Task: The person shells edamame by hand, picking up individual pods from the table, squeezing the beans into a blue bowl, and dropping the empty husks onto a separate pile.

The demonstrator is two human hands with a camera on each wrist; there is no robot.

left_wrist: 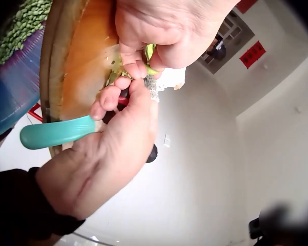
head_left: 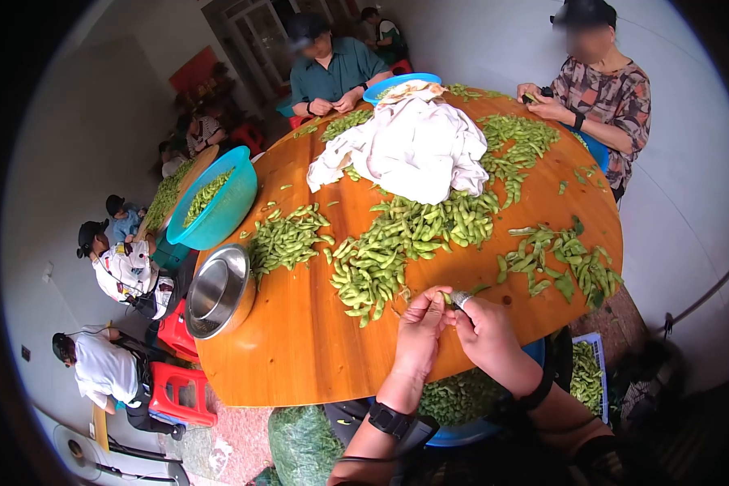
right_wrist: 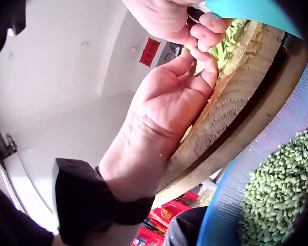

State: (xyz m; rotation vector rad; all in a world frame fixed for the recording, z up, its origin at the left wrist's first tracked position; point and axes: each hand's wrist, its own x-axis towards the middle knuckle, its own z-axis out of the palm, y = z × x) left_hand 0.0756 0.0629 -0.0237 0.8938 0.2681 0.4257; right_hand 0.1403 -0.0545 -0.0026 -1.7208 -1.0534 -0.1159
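Observation:
A green pod (head_left: 446,299) is pinched between the thumb and fingers of my left hand (head_left: 419,330), over the near edge of the wooden table. Touching it from the right is my right hand (head_left: 488,330), with a silvery-grey covering (head_left: 460,299) at a fingertip. In the left wrist view, my right hand (left_wrist: 110,148) curls round a tool with a teal handle (left_wrist: 59,131) that sticks out past the palm, while my left hand (left_wrist: 164,33) holds the pod (left_wrist: 151,70). The tool's working end is hidden among the fingers.
Pod heaps (head_left: 381,263) and a white cloth (head_left: 413,150) lie on the table (head_left: 300,356). Steel bowls (head_left: 219,292) and a teal basin (head_left: 235,198) stand left. Below the near edge is a blue basket of shelled beans (right_wrist: 282,189). Two people sit across.

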